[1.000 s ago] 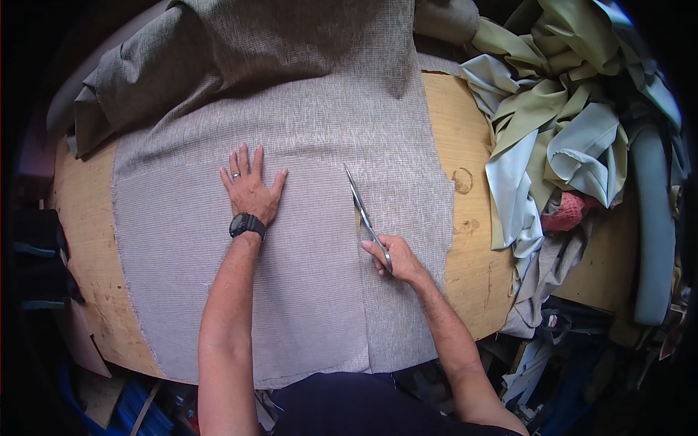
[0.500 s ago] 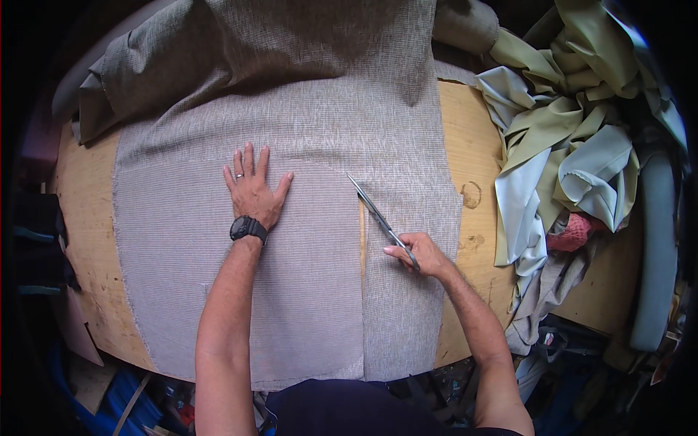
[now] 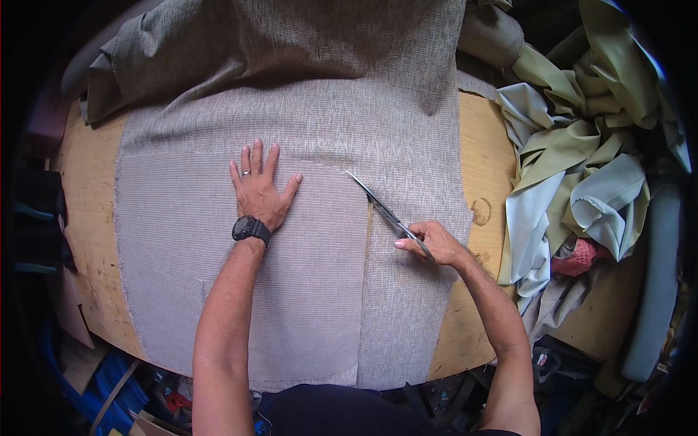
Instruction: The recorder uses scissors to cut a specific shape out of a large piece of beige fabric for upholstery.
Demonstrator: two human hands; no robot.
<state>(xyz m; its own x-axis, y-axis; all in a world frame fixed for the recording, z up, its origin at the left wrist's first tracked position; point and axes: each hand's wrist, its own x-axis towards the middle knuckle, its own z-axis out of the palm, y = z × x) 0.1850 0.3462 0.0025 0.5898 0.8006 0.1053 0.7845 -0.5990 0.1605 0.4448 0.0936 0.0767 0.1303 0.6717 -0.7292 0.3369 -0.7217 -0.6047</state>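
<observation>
Scissors [image 3: 384,208] are advancing up the grey cloth [image 3: 305,291] on the wooden table [image 3: 87,240] since before. Right hand [image 3: 430,242] is gripping their handles; left hand [image 3: 259,190], fingers apart, is pressing cloth flat. Keep tension beside the slit.

1. The scissors' [image 3: 385,212] handles are buried inside the right hand [image 3: 430,243]; only the blades show.
2. The grey fabric [image 3: 305,291] covers most of the wooden table [image 3: 87,240].
3. The fabric's far end runs off the top edge.
4. Both arms leave the bottom edge near the elbows.
5. The heap of green cloth [image 3: 582,145] hides the table's right side.
6. Clutter beneath the table is too dark to identify.
</observation>
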